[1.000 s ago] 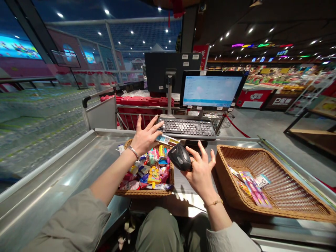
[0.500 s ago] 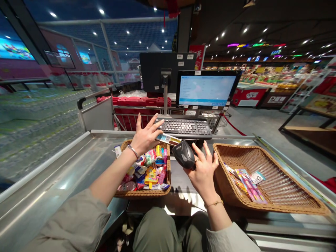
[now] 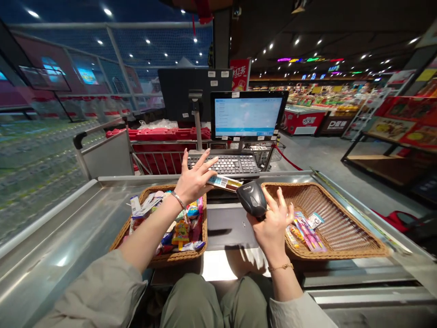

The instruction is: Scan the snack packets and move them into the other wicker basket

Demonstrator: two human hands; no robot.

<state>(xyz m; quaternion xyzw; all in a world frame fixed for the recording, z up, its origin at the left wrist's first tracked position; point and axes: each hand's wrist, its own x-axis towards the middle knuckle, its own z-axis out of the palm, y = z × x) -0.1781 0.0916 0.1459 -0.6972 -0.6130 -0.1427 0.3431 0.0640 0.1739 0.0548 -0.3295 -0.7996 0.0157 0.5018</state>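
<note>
Silver-coloured metal covers the tabletop (image 3: 64,241), which stretches from the left side to the right. On its right part stands a wide wicker basket (image 3: 344,216), with a few small packages (image 3: 309,234) lying in its left half. More to the left is a second basket (image 3: 177,258), well filled with colourful packages (image 3: 180,230) — the left forearm (image 3: 153,232) passes above and hides some of them. On the far side, a lit monitor (image 3: 246,116) stands behind a black keyboard (image 3: 235,165). Of the two hands, the right hand (image 3: 273,225) holds a black scanner (image 3: 251,198), several fingers stretched away from it. The left hand (image 3: 194,182) pinches a slim packet (image 3: 232,185) by its left end, other fingers spread wide. This packet is between the hands, near the keyboard, its right end close to the scanner — whether they touch, I cannot tell.
</note>
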